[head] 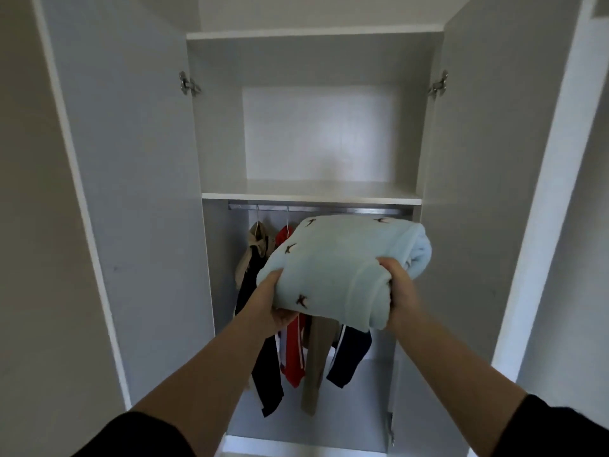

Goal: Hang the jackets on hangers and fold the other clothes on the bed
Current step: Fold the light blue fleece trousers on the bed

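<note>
A folded pale-blue garment [339, 265] with small brown embroidered marks is held up in front of an open wardrobe. My left hand [273, 305] grips its lower left edge, fingers underneath. My right hand [398, 285] grips its right side, thumb on top. The bundle hangs just below the white middle shelf [309, 194]. Behind it, jackets hang from a metal rail [329, 209]: a beige one [258, 245], a red one [293, 351], dark navy ones [349, 354] and a tan one [318, 357]. Their upper parts are hidden by the bundle.
Both grey wardrobe doors stand open, the left door [131, 192] and the right door [487, 192] flanking my arms. A higher shelf [313, 34] sits near the top. The wardrobe floor [306, 417] lies below the jackets.
</note>
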The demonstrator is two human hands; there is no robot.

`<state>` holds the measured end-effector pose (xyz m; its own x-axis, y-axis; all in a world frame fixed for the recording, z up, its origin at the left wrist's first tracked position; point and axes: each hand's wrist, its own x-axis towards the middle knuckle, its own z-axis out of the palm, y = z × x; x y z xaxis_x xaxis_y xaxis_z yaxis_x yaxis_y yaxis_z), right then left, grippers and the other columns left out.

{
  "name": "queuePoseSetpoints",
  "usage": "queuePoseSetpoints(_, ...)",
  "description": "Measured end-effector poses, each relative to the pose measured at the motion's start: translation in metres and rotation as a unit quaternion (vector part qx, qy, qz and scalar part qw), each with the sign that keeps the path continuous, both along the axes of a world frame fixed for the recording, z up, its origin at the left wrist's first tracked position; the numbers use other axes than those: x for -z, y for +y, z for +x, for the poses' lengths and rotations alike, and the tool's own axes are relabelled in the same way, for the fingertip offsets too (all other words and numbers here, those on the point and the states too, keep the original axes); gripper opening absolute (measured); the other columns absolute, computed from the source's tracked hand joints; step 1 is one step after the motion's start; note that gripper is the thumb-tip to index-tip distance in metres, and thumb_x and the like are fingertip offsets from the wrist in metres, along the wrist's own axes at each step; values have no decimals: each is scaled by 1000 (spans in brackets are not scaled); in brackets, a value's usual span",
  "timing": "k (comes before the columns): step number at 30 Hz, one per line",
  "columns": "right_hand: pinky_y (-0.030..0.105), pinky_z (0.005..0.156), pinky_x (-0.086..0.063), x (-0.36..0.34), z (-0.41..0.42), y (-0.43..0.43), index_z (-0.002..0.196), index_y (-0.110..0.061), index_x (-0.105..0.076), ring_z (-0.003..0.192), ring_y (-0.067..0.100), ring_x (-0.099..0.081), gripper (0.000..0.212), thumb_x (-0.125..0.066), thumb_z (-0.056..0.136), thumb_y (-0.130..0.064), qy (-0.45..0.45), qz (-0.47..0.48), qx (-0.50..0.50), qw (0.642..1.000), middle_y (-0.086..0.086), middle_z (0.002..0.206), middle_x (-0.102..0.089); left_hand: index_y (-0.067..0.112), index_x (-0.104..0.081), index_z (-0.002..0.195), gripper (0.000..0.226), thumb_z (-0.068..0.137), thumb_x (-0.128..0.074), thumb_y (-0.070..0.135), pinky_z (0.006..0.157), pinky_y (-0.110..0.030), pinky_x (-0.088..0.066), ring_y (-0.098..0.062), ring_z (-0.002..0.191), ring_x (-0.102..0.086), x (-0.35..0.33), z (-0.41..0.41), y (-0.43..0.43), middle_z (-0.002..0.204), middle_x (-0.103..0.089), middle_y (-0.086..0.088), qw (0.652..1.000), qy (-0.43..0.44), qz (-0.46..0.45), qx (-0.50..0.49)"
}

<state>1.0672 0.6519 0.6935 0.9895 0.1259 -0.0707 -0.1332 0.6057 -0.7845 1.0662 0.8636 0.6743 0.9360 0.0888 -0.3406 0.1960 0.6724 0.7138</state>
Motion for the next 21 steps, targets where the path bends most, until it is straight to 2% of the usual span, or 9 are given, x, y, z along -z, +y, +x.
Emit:
queuePoseSetpoints(5, 38, 57, -56, -25, 120, 1, 110, -16, -66, 74, 26, -73, 29, -65, 82, -24, -69, 16, -13, 997, 8, 89, -75, 16, -45, 136, 54, 89, -63, 35, 65, -45, -60, -33, 98, -63, -21, 115, 6, 123, -61, -17, 995, -97, 5, -2)
queuePoseSetpoints(10, 34, 60, -56, -70, 240, 14, 105, -17, -67, 75, 23, -72, 21, -58, 88, -24, -101, 23, -48, 993, 5, 85, -74, 17, -49, 136, 50, 91, -58, 36, 82, -48, -56, -33, 110, -61, -59, 229, 22, 125, -63, -13, 986, -164, 29, -11)
queuePoseSetpoints(12, 32, 61, -56, -89, 285, 23, 96, -17, -71, 74, 23, -72, 18, -57, 89, -24, -116, 24, -52, 992, 5, 83, -74, 18, -53, 132, 46, 90, -58, 37, 80, -44, -57, -29, 104, -65, -76, 271, 28, 117, -68, -10, 982, -183, 36, -23)
queuePoseSetpoints(14, 32, 62, -56, -102, 325, 32, 82, -20, -78, 74, 23, -72, 22, -57, 87, -24, -132, 17, -60, 989, 4, 83, -73, 20, -56, 126, 40, 90, -59, 37, 69, -37, -60, -23, 89, -69, -91, 307, 36, 104, -73, -6, 981, -185, 45, -39)
queuePoseSetpoints(16, 33, 67, -56, -112, 364, 43, 75, -22, -79, 75, 22, -72, 25, -57, 86, -23, -148, 5, -73, 986, 3, 83, -73, 20, -56, 123, 36, 90, -59, 35, 66, -37, -60, -23, 85, -69, -102, 342, 51, 105, -71, -7, 980, -184, 55, -52)
queuePoseSetpoints(18, 34, 68, -56, -121, 399, 56, 76, -23, -79, 76, 21, -71, 24, -57, 86, -23, -160, -12, -81, 984, 3, 83, -73, 20, -55, 120, 32, 91, -59, 32, 66, -39, -61, -24, 84, -69, -112, 375, 72, 106, -69, -8, 977, -190, 75, -59)
queuePoseSetpoints(21, 33, 62, -56, -132, 449, 81, 85, -21, -73, 73, 22, -72, 14, -60, 84, -26, -161, -27, -83, 983, 3, 81, -73, 19, -51, 121, 31, 92, -57, 30, 69, -39, -60, -25, 83, -69, -127, 421, 110, 104, -69, -9, 971, -202, 117, -52)
